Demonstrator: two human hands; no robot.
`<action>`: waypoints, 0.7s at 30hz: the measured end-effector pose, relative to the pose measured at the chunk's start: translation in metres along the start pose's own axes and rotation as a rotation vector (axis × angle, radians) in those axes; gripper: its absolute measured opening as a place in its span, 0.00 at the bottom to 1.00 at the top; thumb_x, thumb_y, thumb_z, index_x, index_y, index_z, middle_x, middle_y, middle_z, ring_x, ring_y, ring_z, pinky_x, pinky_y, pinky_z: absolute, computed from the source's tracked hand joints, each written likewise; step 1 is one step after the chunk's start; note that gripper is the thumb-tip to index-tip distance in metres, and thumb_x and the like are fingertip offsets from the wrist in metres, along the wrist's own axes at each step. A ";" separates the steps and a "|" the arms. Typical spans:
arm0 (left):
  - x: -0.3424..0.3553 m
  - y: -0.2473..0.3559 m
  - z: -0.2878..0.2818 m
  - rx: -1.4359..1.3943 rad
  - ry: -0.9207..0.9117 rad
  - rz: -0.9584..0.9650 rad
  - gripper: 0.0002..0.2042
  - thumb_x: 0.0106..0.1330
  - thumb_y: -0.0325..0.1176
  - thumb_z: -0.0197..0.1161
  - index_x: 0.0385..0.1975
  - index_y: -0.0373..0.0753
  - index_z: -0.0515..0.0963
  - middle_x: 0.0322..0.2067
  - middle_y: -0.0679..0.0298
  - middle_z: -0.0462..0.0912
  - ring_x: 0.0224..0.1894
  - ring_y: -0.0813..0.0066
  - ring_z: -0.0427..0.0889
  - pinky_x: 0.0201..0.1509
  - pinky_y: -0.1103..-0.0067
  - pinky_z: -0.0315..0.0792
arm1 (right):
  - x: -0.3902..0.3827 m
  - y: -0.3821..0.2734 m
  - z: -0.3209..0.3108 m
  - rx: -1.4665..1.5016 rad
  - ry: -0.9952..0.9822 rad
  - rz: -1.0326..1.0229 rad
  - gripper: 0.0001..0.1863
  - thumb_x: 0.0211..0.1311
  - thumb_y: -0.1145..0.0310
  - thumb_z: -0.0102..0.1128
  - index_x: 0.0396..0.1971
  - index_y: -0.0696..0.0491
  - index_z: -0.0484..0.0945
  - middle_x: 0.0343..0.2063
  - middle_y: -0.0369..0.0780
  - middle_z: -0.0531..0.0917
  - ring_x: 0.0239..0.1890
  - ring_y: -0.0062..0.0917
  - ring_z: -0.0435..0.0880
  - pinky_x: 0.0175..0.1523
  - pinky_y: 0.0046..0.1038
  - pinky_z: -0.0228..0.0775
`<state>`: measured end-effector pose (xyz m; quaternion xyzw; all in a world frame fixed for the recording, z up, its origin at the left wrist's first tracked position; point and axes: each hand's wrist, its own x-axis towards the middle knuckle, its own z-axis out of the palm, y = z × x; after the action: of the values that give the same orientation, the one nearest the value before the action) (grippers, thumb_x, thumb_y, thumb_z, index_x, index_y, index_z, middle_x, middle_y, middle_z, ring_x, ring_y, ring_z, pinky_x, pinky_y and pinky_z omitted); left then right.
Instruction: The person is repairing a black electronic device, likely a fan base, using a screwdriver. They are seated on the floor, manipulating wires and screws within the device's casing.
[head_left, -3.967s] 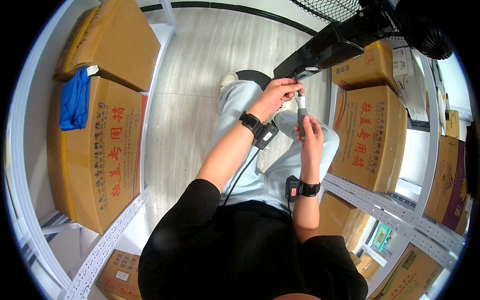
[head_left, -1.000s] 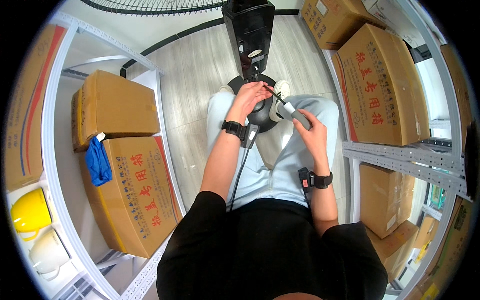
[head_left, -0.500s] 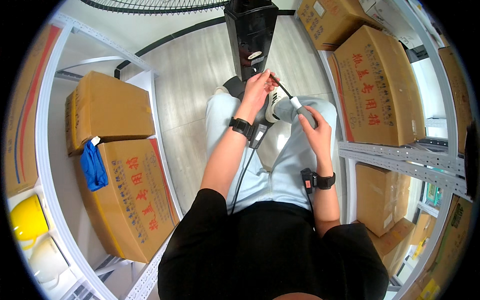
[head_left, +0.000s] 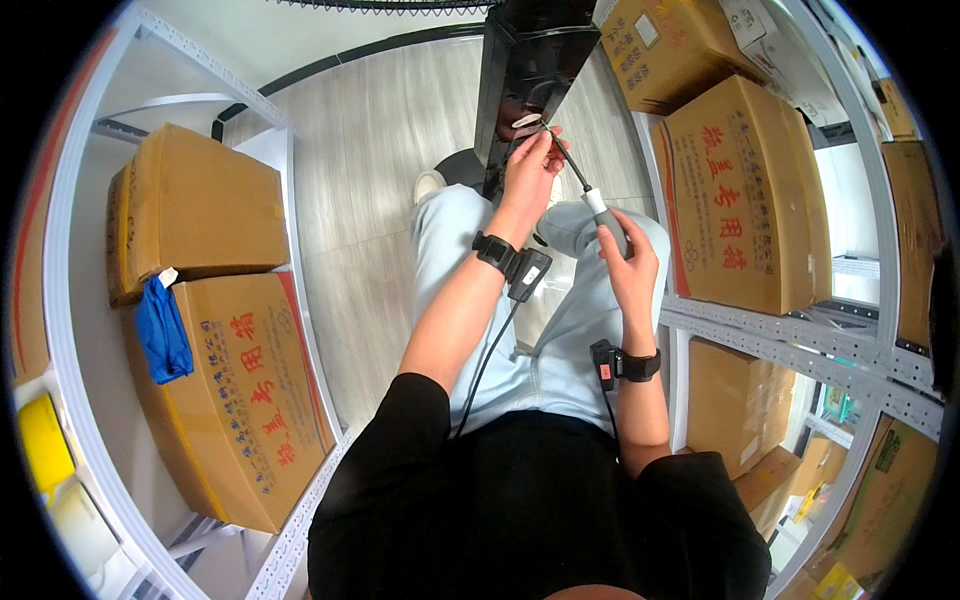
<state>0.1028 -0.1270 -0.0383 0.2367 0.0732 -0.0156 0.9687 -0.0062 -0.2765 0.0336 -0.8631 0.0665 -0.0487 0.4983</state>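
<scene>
My right hand (head_left: 628,262) is wrapped round the grey handle of a screwdriver (head_left: 598,205) with a white collar and a long dark shaft. The shaft slants up and left to a black glossy column (head_left: 512,95), which looks like the stand of a fan. At the column's near face my left hand (head_left: 534,172) has its fingers pinched together beside the shaft's tip. Whatever lies between those fingers is too small and hidden to name. Just above them, a pale oval patch (head_left: 527,121) shows on the column.
A dark wire fan grille (head_left: 390,5) crosses the top edge. Metal shelving flanks me, with cardboard boxes on the left (head_left: 205,215) and right (head_left: 740,200). A blue cloth (head_left: 165,330) hangs over a left box. Yellow (head_left: 45,447) and white containers stand at lower left.
The view has shifted, and the column now appears farther right and lower. My left hand has moved slightly up the column's face, with the screwdriver's tip following. My right hand keeps its grip.
</scene>
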 end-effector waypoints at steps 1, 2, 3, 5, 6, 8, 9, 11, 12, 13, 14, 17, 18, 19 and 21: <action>0.000 0.000 0.000 -0.013 0.000 -0.005 0.12 0.71 0.34 0.53 0.46 0.32 0.75 0.33 0.61 0.80 0.33 0.82 0.72 0.37 0.84 0.65 | 0.000 0.001 0.002 0.006 0.002 0.006 0.18 0.58 0.66 0.65 0.46 0.56 0.79 0.36 0.40 0.81 0.37 0.22 0.79 0.41 0.22 0.70; -0.001 0.001 -0.001 -0.022 -0.006 -0.014 0.12 0.71 0.34 0.53 0.46 0.32 0.75 0.34 0.63 0.79 0.34 0.81 0.73 0.38 0.84 0.65 | 0.000 0.002 0.003 0.012 0.003 0.012 0.18 0.58 0.66 0.65 0.47 0.56 0.79 0.36 0.40 0.81 0.35 0.21 0.79 0.40 0.22 0.70; 0.000 0.001 -0.002 -0.027 -0.014 -0.023 0.12 0.71 0.34 0.53 0.46 0.32 0.75 0.35 0.64 0.79 0.36 0.80 0.74 0.39 0.83 0.66 | 0.001 0.000 0.004 0.045 -0.004 0.031 0.18 0.58 0.66 0.64 0.47 0.57 0.79 0.35 0.39 0.81 0.34 0.20 0.79 0.38 0.21 0.70; 0.001 0.002 -0.003 -0.038 -0.026 -0.033 0.13 0.70 0.33 0.53 0.47 0.32 0.75 0.35 0.65 0.79 0.39 0.79 0.75 0.40 0.83 0.66 | 0.001 -0.005 0.005 0.111 -0.020 0.070 0.18 0.59 0.65 0.64 0.47 0.58 0.78 0.35 0.38 0.80 0.30 0.18 0.78 0.36 0.20 0.70; 0.001 0.002 -0.004 -0.044 -0.029 -0.036 0.13 0.70 0.33 0.54 0.46 0.32 0.75 0.36 0.65 0.79 0.39 0.79 0.75 0.40 0.83 0.66 | 0.002 -0.005 0.006 0.104 -0.023 0.059 0.18 0.59 0.65 0.64 0.47 0.58 0.78 0.35 0.38 0.80 0.29 0.17 0.78 0.35 0.20 0.70; 0.000 0.003 -0.006 -0.055 -0.035 -0.041 0.13 0.70 0.33 0.54 0.46 0.31 0.75 0.36 0.64 0.79 0.38 0.79 0.75 0.40 0.83 0.66 | 0.004 -0.006 0.008 0.091 -0.029 0.037 0.18 0.60 0.65 0.63 0.47 0.59 0.78 0.34 0.38 0.80 0.27 0.16 0.78 0.34 0.19 0.69; 0.000 0.003 -0.006 -0.061 -0.037 -0.044 0.13 0.70 0.33 0.54 0.47 0.31 0.75 0.36 0.64 0.79 0.38 0.79 0.74 0.40 0.83 0.66 | 0.005 -0.008 0.008 0.088 -0.030 0.047 0.18 0.60 0.65 0.63 0.47 0.59 0.78 0.34 0.38 0.80 0.27 0.16 0.78 0.34 0.19 0.70; 0.000 0.004 -0.008 -0.069 -0.058 -0.062 0.13 0.70 0.32 0.53 0.47 0.31 0.75 0.37 0.63 0.79 0.36 0.80 0.74 0.39 0.84 0.66 | 0.007 -0.014 0.010 0.081 -0.033 0.067 0.18 0.60 0.65 0.63 0.47 0.59 0.78 0.34 0.38 0.80 0.27 0.17 0.78 0.34 0.20 0.70; -0.001 0.006 -0.010 -0.071 -0.079 -0.078 0.13 0.70 0.31 0.53 0.48 0.31 0.74 0.37 0.63 0.79 0.35 0.80 0.73 0.38 0.84 0.66 | 0.007 -0.015 0.011 0.094 -0.044 0.086 0.18 0.61 0.65 0.62 0.47 0.59 0.77 0.33 0.38 0.80 0.26 0.17 0.78 0.34 0.19 0.69; -0.001 0.007 -0.011 -0.072 -0.099 -0.094 0.13 0.69 0.31 0.53 0.48 0.31 0.74 0.37 0.62 0.79 0.34 0.81 0.72 0.38 0.85 0.65 | 0.008 -0.016 0.013 0.106 -0.055 0.105 0.19 0.61 0.64 0.62 0.48 0.59 0.77 0.33 0.38 0.80 0.26 0.17 0.78 0.34 0.19 0.69; -0.002 0.009 -0.012 -0.064 -0.125 -0.114 0.13 0.69 0.30 0.53 0.49 0.31 0.74 0.37 0.61 0.79 0.34 0.81 0.72 0.37 0.85 0.65 | 0.009 -0.017 0.014 0.118 -0.066 0.123 0.19 0.61 0.64 0.61 0.48 0.59 0.77 0.32 0.38 0.80 0.25 0.17 0.78 0.33 0.19 0.69; -0.005 0.011 -0.010 -0.041 -0.191 -0.173 0.13 0.69 0.29 0.52 0.50 0.30 0.73 0.38 0.60 0.79 0.32 0.83 0.70 0.35 0.87 0.64 | 0.013 -0.013 0.017 0.200 -0.083 0.159 0.20 0.63 0.62 0.60 0.51 0.59 0.74 0.31 0.38 0.81 0.24 0.16 0.78 0.32 0.17 0.68; -0.006 0.011 -0.010 -0.034 -0.203 -0.189 0.14 0.69 0.28 0.52 0.50 0.30 0.72 0.38 0.60 0.79 0.32 0.83 0.70 0.35 0.88 0.64 | 0.015 -0.013 0.017 0.273 -0.107 0.203 0.21 0.63 0.62 0.60 0.51 0.58 0.73 0.32 0.38 0.81 0.24 0.16 0.78 0.31 0.17 0.67; -0.007 0.012 -0.010 -0.027 -0.215 -0.205 0.14 0.69 0.28 0.52 0.51 0.29 0.72 0.38 0.60 0.78 0.31 0.84 0.70 0.35 0.88 0.64 | 0.016 -0.015 0.016 0.346 -0.130 0.247 0.22 0.63 0.62 0.60 0.52 0.58 0.72 0.32 0.38 0.81 0.24 0.16 0.78 0.30 0.16 0.67; -0.007 0.013 -0.011 -0.014 -0.209 -0.196 0.13 0.69 0.28 0.53 0.50 0.30 0.73 0.38 0.60 0.79 0.30 0.85 0.70 0.34 0.89 0.64 | 0.017 -0.015 0.015 0.450 -0.187 0.309 0.22 0.63 0.62 0.60 0.53 0.57 0.71 0.32 0.38 0.81 0.25 0.16 0.79 0.29 0.15 0.66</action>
<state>0.0954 -0.1109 -0.0412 0.2189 -0.0053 -0.1341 0.9665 0.0139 -0.2587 0.0393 -0.7111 0.1383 0.0940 0.6829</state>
